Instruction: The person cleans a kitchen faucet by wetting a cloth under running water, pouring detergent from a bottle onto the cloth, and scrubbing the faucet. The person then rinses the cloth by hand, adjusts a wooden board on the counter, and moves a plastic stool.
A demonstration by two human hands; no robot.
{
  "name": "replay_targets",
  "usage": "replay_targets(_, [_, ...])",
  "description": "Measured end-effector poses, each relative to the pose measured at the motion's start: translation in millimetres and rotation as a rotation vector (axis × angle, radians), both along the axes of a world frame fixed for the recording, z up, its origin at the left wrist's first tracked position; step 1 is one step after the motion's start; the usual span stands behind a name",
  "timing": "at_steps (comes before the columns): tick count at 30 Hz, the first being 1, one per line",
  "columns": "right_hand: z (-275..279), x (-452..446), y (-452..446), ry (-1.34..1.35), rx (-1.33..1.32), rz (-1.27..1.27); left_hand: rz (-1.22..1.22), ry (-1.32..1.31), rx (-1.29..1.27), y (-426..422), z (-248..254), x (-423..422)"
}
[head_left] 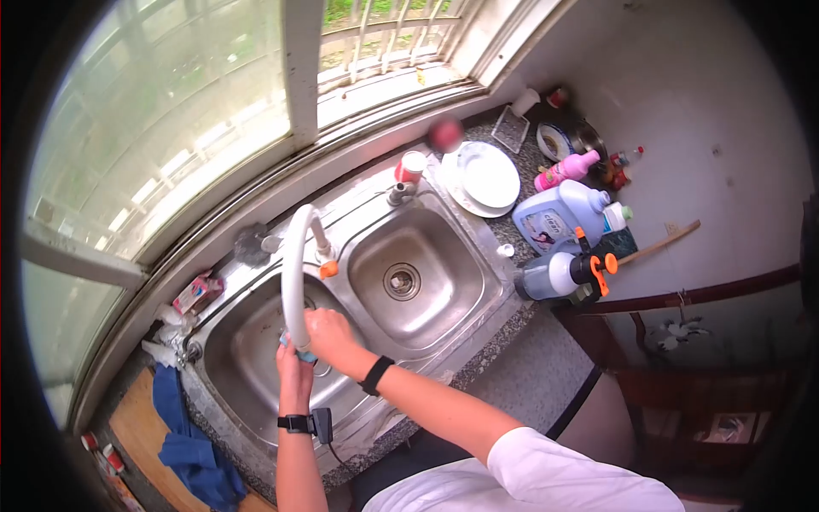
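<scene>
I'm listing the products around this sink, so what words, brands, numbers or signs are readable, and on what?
"clean": on the label of the pale blue jug; the smaller print around it is unreadable.
Too small or blurred to read: the markings on the pink bottle, the pink box and the red-and-white container.
I can make out no numbers.

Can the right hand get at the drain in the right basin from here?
Probably yes. The right hand is by the end of the spout, over the left basin; only the divider seems to separate it from the drain, which nothing overhangs.
</scene>
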State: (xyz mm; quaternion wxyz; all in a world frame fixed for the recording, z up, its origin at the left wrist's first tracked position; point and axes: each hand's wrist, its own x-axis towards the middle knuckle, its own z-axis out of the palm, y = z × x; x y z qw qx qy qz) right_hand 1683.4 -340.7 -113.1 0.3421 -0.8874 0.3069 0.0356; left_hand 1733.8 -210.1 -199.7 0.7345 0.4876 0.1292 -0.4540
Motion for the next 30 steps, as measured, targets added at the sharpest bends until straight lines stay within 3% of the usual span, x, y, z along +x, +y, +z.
replay_targets(4, [-33.7,-3.7,-5.0,-0.146,-0.071,-0.023,0.080,0.085,-0.086,-5.1,-4.1,-4.2])
replay_targets(6, [-37.6,-11.7,-6.0,-0.474,0.138,-0.085,0.008,0.217,-0.100,-9.4,10.5,-2.5])
replay_targets(8, [-12.5,-16.5,-15.6,-0.322,0.179,0.007,-0.072,0.158,-0.139,-16.1,22.5,-6.2])
replay_targets(11, [3.3,-26.3,-16.2,-0.303,0.270,-0.116,-0.033,0.202,-0.360,-24.0,23.9,-9.1])
replay_targets(13, [-5.8,-31.9,-12.9,-0.396,0.166,-0.110,-0.129,0.250,-0.375,-33.4,21.3,-10.8])
replay_targets(14, [7.2,-36.9,-14.5,-0.380,0.282,-0.101,-0.179,0.128,-0.320,-41.6,25.9,-8.7])
replay_targets(16, [7.4,-49.1,-16.6,-0.428,0.565,-0.114,-0.207,0.152,-0.354,-41.0,23.7,-1.0])
replay_targets(20, [22.5,-59.5,-28.7,-0.369,0.602,-0.285,-0.167,0.059,-0.248,-56.0,32.1,-5.1])
replay_targets(22, [33.0,-57.6,-41.2,-0.448,0.246,-0.326,-0.078,0.049,-0.277,-62.5,43.6,-10.3])
replay_targets(24, [36.2,-58.9,-43.0,-0.337,0.238,-0.265,-0.047,0.100,-0.299,-59.9,36.9,-11.9])
replay_targets(26, [27.6,-59.7,-39.7,-0.367,-0.177,-0.067,-0.033,0.195,-0.360,-56.1,38.3,-9.7])
replay_targets(30, [21.1,-54.5,-42.7,-0.274,0.071,-0.081,0.002,0.287,-0.373,-43.3,45.3,-8.9])
